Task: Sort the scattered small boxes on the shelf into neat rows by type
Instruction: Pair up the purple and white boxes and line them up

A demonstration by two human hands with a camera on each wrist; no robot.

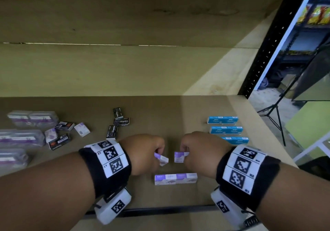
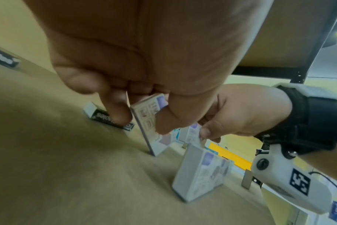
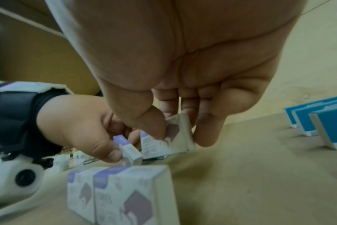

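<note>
A small purple-and-white cardboard box [image 1: 161, 158] is pinched between thumb and curled fingers of the left hand [image 1: 142, 153], tilted, one corner seemingly touching the brown shelf board [image 1: 178, 116]. A second purple-and-white box [image 1: 180, 157] is gripped likewise by the right hand [image 1: 200, 152], just beside the first. Nearer the shelf edge, two matching purple boxes [image 1: 175, 178] are stood touching in a row. Three blue boxes [image 1: 226, 129] are lined up at the right; black staple boxes [image 1: 117, 121] are scattered at the left

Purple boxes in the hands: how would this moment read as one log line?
left hand: pinches purple box | right hand: pinches second purple box | purple pair: side by side on shelf
</note>
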